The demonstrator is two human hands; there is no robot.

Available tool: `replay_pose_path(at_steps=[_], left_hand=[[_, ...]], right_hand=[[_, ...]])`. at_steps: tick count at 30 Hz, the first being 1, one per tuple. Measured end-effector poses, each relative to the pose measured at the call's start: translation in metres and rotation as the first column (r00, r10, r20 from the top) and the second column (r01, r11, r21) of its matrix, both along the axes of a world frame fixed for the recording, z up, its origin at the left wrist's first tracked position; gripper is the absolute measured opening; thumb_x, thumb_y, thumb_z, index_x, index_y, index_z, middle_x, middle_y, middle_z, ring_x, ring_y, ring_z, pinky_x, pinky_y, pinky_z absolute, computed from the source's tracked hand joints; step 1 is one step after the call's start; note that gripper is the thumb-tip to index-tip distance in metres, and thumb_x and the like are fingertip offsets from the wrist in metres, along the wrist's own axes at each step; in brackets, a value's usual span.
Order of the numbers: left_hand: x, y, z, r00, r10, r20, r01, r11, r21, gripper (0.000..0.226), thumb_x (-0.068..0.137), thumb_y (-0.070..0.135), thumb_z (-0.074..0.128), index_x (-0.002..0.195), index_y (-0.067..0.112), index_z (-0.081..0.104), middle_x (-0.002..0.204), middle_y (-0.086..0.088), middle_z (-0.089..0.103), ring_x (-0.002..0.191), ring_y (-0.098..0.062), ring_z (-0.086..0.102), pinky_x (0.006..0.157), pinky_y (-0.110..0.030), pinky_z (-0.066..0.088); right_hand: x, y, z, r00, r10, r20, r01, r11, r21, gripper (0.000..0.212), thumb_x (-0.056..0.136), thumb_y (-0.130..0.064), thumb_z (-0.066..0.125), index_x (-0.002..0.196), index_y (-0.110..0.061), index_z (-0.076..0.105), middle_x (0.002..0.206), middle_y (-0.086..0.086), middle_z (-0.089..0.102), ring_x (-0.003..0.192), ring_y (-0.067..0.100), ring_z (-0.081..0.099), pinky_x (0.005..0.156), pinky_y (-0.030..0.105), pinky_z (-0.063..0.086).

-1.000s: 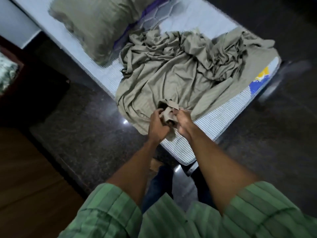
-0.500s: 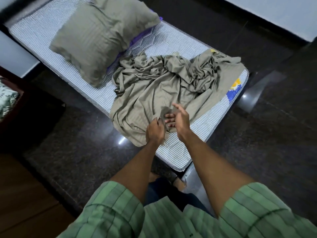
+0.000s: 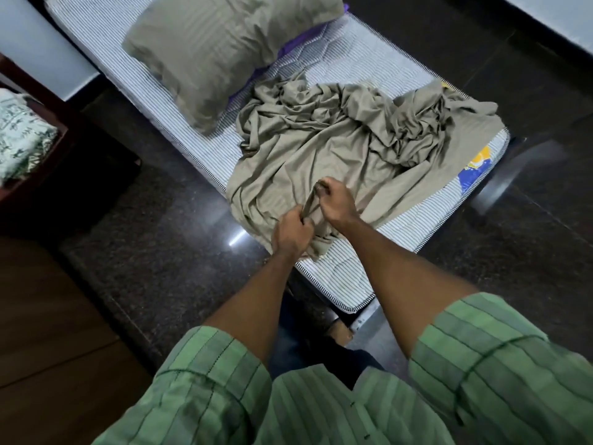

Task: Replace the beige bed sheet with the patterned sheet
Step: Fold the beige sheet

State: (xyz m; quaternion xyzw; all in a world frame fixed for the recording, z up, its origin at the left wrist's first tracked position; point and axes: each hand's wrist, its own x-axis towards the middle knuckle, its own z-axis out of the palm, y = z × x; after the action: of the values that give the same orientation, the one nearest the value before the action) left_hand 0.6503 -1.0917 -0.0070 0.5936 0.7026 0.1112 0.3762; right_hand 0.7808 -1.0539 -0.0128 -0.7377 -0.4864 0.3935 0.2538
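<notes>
Beige cloth bed sheet (image 3: pixel 337 155) crumpled on striped mattress (image 3: pixel 321 277); left hand (image 3: pixel 290 234), right hand (image 3: pixel 337 205) at 12 o'clock both pinch one fold.

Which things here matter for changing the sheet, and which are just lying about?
In the job:
beige sheet, gripped by left hand and right hand
patterned cloth
striped mattress

Lying about:
pillow

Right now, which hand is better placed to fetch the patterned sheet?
Left. The patterned sheet lies far left; the left hand is nearer it than the right hand. Both grip the beige sheet.
</notes>
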Motion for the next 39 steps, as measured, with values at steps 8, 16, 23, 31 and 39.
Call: replay_pose_path(at_steps=[8, 16, 23, 31, 39], left_hand=[[-0.057, 0.040, -0.024, 0.955, -0.016, -0.296, -0.034, 0.986, -0.162, 0.034, 0.080, 0.037, 0.062, 0.105, 0.018, 0.073, 0.107, -0.013, 0.069, 0.102, -0.036, 0.066, 0.087, -0.041, 0.056], [-0.067, 0.080, -0.026, 0.773, 0.476, 0.420, -0.304, 0.859, -0.413, 0.017, 0.078, 0.019, 0.058, 0.077, 0.015, 0.075, 0.078, 0.003, 0.071, 0.077, -0.018, 0.062, 0.078, -0.036, 0.055], [-0.048, 0.102, -0.002, 0.854, 0.294, 0.429, -0.225, 0.953, -0.205, 0.026, 0.089, 0.031, 0.059, 0.082, 0.008, 0.071, 0.080, -0.002, 0.074, 0.073, -0.013, 0.060, 0.066, -0.038, 0.053], [-0.043, 0.095, 0.002, 0.876, 0.157, 0.457, -0.128, 0.987, -0.094, 0.036, 0.090, 0.045, 0.072, 0.073, 0.014, 0.071, 0.067, 0.011, 0.066, 0.063, -0.003, 0.056, 0.060, -0.032, 0.050], [-0.031, 0.081, 0.014, 0.888, -0.113, 0.446, 0.183, 0.976, -0.117, 0.032, 0.083, 0.043, 0.082, 0.077, 0.011, 0.078, 0.063, 0.007, 0.066, 0.052, -0.001, 0.053, 0.049, -0.022, 0.038]], right_hand=[[-0.039, 0.039, -0.013, 0.940, -0.163, -0.301, 0.146, 0.986, -0.079, 0.041, 0.095, -0.033, 0.063, 0.060, -0.022, 0.046, 0.058, -0.007, 0.040, 0.056, 0.011, 0.039, 0.060, 0.033, 0.030], [-0.022, 0.062, -0.001, 0.951, -0.088, -0.296, 0.060, 0.993, -0.105, 0.035, 0.088, -0.041, 0.076, 0.066, -0.013, 0.071, 0.067, -0.002, 0.069, 0.065, 0.010, 0.060, 0.066, 0.035, 0.048], [-0.038, 0.055, 0.026, 0.875, -0.139, -0.464, 0.030, 0.972, -0.235, 0.035, 0.085, -0.045, 0.082, 0.081, -0.018, 0.061, 0.069, 0.001, 0.060, 0.060, 0.010, 0.056, 0.055, 0.025, 0.046], [-0.015, 0.063, 0.027, 0.913, -0.093, -0.397, 0.020, 0.983, -0.185, 0.017, 0.101, -0.017, 0.065, 0.093, -0.005, 0.073, 0.078, 0.006, 0.070, 0.064, 0.010, 0.061, 0.061, 0.026, 0.050], [0.027, 0.070, 0.014, 0.762, -0.520, -0.386, 0.461, 0.854, -0.241, 0.025, 0.099, -0.037, 0.062, 0.085, -0.017, 0.068, 0.087, 0.006, 0.076, 0.084, 0.026, 0.073, 0.078, 0.057, 0.062]])
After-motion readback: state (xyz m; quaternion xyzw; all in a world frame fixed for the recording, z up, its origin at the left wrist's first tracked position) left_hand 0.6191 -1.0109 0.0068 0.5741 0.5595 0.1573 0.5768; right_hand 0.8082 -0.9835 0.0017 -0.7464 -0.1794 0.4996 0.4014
